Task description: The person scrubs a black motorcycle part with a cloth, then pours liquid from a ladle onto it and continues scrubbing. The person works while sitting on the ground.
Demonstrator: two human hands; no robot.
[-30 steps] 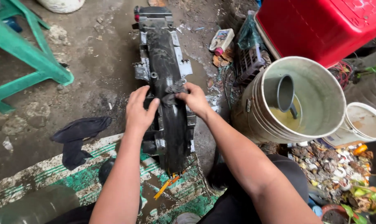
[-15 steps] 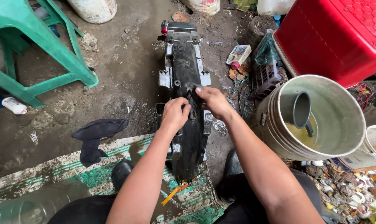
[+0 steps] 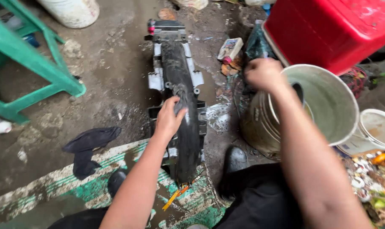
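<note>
Left hand point(image 3: 169, 119) lies flat, fingers spread, on the black motorcycle fender point(image 3: 179, 101) lying lengthwise on the dirt floor point(image 3: 112, 80). Right hand point(image 3: 264, 74) is curled loosely over the rim of the big bucket point(image 3: 328, 106); can't tell if it grips anything.

One carton on the dirt floor

A small carton point(image 3: 230, 48), whitish with a red end, lies crumpled on the floor beside the red crate point(image 3: 336, 29), printed face up.

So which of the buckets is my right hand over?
The right hand is at the rim of the big grey bucket with a scoop inside, beside the red crate; the smaller white bucket sits farther right, untouched.
</note>
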